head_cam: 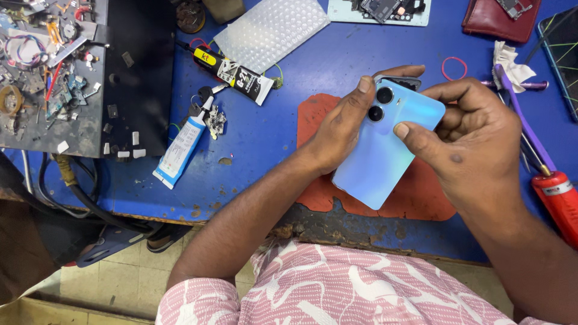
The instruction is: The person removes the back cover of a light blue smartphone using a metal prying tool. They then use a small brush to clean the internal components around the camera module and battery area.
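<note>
Both hands hold a light blue smartphone (385, 150) back side up, just above an orange-red work mat (421, 195) that lies on the blue tabletop (271, 126). The left hand (340, 129) wraps the phone's left edge, its thumb laid across the top corner by the two round camera lenses (380, 103). The right hand (475, 144) closes on the right edge, thumb pressed flat on the rear panel and fingers curled behind the upper end. Neither hand is spread wide; both are closed on the phone.

The phone looks thin, stiff and fairly light. Its glossy back is probably slippery, and the glass and lenses would likely chip or crack if it fell. It seems best held along the long side edges, as here, with the thumbs kept off the lenses. A dark strip shows at the top edge above the lenses, so the back panel may not be seated there, though I cannot tell for sure.

To the left of the mat lie a black glue tube (232, 72) and a white and blue tube (183, 144), with a sheet of bubble wrap (271, 27) beyond them. To the right of the mat lie a red-handled tool (557, 198) and a purple tool (521, 105); a red rubber band (454, 68) lies beyond the mat, near the purple tool.
</note>
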